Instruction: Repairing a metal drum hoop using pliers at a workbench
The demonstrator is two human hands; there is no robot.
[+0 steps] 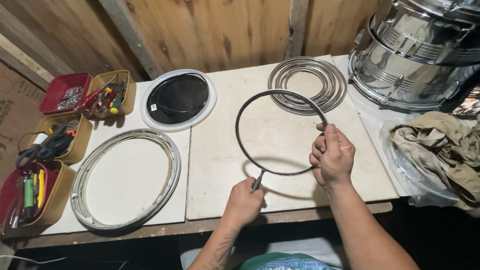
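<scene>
I hold a thin dark metal hoop (244, 112) above the pale tabletop (220, 178). My right hand (332, 154) grips the hoop's right side, fingers closed around the wire. My left hand (243, 202) is closed on a small tool (258, 179) whose tip touches the hoop's lower edge. Behind the hoop lies a stack of shiny metal rings (307, 84).
A large metal drum rim (87, 177) lies at the left, a black drumhead with a white edge (178, 99) behind it. Trays of hand tools (54, 141) line the left edge. Chrome drum shells (423, 43) and crumpled cloth (448, 143) sit right.
</scene>
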